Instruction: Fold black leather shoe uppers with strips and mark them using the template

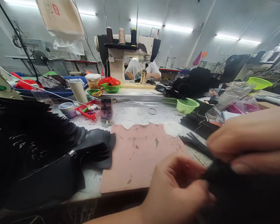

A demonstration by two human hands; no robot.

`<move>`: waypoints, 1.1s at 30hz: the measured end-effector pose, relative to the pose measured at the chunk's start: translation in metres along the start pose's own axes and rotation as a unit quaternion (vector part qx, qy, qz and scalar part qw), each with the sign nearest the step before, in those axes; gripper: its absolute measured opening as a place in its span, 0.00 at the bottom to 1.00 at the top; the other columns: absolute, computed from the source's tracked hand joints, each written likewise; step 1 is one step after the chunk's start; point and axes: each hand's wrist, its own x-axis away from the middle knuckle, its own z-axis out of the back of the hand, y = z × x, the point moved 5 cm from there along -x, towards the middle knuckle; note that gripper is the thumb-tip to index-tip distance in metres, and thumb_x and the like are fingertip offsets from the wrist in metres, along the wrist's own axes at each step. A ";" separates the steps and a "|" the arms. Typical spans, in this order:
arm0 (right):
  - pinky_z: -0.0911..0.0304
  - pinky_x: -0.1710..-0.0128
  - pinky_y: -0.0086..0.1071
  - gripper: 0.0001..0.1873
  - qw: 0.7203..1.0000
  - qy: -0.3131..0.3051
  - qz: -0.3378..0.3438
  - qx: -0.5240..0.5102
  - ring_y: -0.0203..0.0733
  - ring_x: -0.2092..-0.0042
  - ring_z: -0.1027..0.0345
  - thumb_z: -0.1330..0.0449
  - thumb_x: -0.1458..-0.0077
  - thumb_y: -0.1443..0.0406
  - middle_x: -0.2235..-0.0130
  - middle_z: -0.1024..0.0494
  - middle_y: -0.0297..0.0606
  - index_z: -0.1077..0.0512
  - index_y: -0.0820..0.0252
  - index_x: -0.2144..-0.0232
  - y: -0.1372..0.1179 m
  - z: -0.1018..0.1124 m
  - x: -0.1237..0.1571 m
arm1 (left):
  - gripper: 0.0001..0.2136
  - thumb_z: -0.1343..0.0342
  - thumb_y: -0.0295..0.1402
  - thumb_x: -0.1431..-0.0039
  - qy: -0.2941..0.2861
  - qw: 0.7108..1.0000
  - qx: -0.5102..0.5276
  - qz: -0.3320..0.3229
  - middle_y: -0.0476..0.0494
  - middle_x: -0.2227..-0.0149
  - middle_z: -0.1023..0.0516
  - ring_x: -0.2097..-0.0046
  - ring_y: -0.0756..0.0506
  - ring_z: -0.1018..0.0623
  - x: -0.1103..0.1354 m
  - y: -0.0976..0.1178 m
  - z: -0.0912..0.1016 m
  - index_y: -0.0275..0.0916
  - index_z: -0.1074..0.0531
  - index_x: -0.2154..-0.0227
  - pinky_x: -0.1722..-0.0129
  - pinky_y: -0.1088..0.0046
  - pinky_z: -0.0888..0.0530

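At the lower right, my left hand [177, 183] pinches the edge of a black leather-like piece [235, 196] between thumb and fingers. Above it, my right hand [249, 140] is closed on the same piece, its fingers blurred by motion. Much of the piece lies in dark blur at the frame's corner, so its shape cannot be made out. A pinkish board [140, 155] lies on the table to the left of my hands. Several thin black strips [196, 143] lie just beyond my left hand.
Stacked black leather-like pieces [93, 146] cover the table's left side. Behind the board stand a jar [106, 115], a red basket [88, 112] and a green basket [188, 105]. A sewing machine [116, 62] stands farther back, with a person [142, 68] seated behind it.
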 end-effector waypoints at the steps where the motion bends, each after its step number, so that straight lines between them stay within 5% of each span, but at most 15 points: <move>1: 0.37 0.64 0.36 0.20 1.000 -0.020 0.007 0.005 0.43 0.63 0.32 0.49 0.44 0.51 0.66 0.26 0.43 0.26 0.57 0.71 -0.007 -0.015 -0.012 | 0.13 0.37 0.30 0.67 0.033 0.999 -0.023 0.010 0.54 0.81 0.31 0.81 0.56 0.31 -0.002 -0.006 0.013 0.37 0.36 0.78 0.79 0.81 0.32; 5: 0.38 0.64 0.33 0.13 0.990 -0.123 0.062 0.018 0.42 0.63 0.30 0.47 0.44 0.59 0.65 0.26 0.43 0.26 0.60 0.67 -0.047 -0.092 -0.070 | 0.08 0.42 0.28 0.60 0.196 0.960 -0.197 0.026 0.56 0.81 0.33 0.79 0.53 0.28 -0.003 -0.027 0.093 0.38 0.36 0.75 0.77 0.78 0.30; 10: 0.38 0.71 0.31 0.10 0.955 -0.262 0.141 0.012 0.42 0.68 0.29 0.45 0.46 0.64 0.68 0.24 0.40 0.25 0.61 0.68 -0.068 -0.168 -0.102 | 0.03 0.46 0.25 0.55 0.221 0.908 -0.355 0.018 0.51 0.80 0.28 0.77 0.49 0.27 0.020 -0.039 0.157 0.38 0.32 0.75 0.77 0.75 0.30; 12: 0.39 0.72 0.32 0.11 0.950 -0.276 0.145 0.000 0.44 0.67 0.29 0.45 0.47 0.63 0.69 0.24 0.40 0.25 0.61 0.68 -0.065 -0.179 -0.102 | 0.06 0.50 0.25 0.49 0.182 0.787 -0.577 -0.121 0.46 0.74 0.24 0.72 0.46 0.25 0.032 -0.029 0.153 0.38 0.29 0.71 0.73 0.72 0.29; 13: 0.39 0.72 0.32 0.11 0.949 -0.278 0.147 -0.004 0.44 0.67 0.29 0.45 0.47 0.63 0.69 0.24 0.40 0.25 0.61 0.68 -0.064 -0.182 -0.102 | 0.09 0.53 0.24 0.47 0.144 0.702 -0.667 -0.204 0.44 0.71 0.22 0.69 0.45 0.24 0.039 -0.027 0.145 0.39 0.28 0.69 0.71 0.71 0.29; 15: 0.39 0.71 0.33 0.11 0.949 -0.278 0.149 -0.008 0.45 0.67 0.29 0.45 0.47 0.63 0.69 0.24 0.40 0.25 0.62 0.68 -0.061 -0.184 -0.101 | 0.13 0.57 0.22 0.45 0.069 0.558 -0.761 -0.324 0.42 0.65 0.21 0.64 0.44 0.23 0.049 -0.034 0.130 0.38 0.27 0.67 0.65 0.69 0.29; 17: 0.39 0.71 0.34 0.10 0.950 -0.275 0.150 -0.005 0.45 0.68 0.30 0.45 0.47 0.63 0.71 0.25 0.40 0.25 0.62 0.68 -0.061 -0.183 -0.100 | 0.15 0.59 0.20 0.45 0.024 0.485 -0.797 -0.359 0.41 0.61 0.20 0.58 0.44 0.24 0.053 -0.045 0.123 0.37 0.27 0.66 0.58 0.69 0.31; 20: 0.40 0.71 0.34 0.09 0.953 -0.258 0.159 -0.005 0.44 0.68 0.31 0.44 0.48 0.64 0.70 0.26 0.40 0.25 0.63 0.70 -0.065 -0.180 -0.099 | 0.16 0.60 0.22 0.46 0.012 0.454 -0.822 -0.343 0.39 0.59 0.21 0.56 0.44 0.24 0.050 -0.058 0.120 0.36 0.26 0.66 0.54 0.68 0.35; 27: 0.42 0.71 0.33 0.07 0.940 -0.266 0.214 -0.017 0.42 0.69 0.34 0.45 0.54 0.73 0.71 0.30 0.40 0.28 0.65 0.72 -0.075 -0.185 -0.095 | 0.15 0.60 0.24 0.46 0.004 0.441 -0.835 -0.331 0.39 0.61 0.20 0.56 0.43 0.25 0.048 -0.068 0.120 0.37 0.27 0.66 0.50 0.65 0.40; 33: 0.42 0.70 0.33 0.11 0.936 -0.309 0.167 -0.041 0.42 0.70 0.33 0.49 0.44 0.64 0.70 0.27 0.41 0.28 0.65 0.67 -0.075 -0.171 -0.095 | 0.12 0.55 0.28 0.44 -0.011 0.430 -0.855 -0.288 0.44 0.60 0.22 0.55 0.44 0.26 0.047 -0.074 0.120 0.42 0.27 0.64 0.53 0.66 0.38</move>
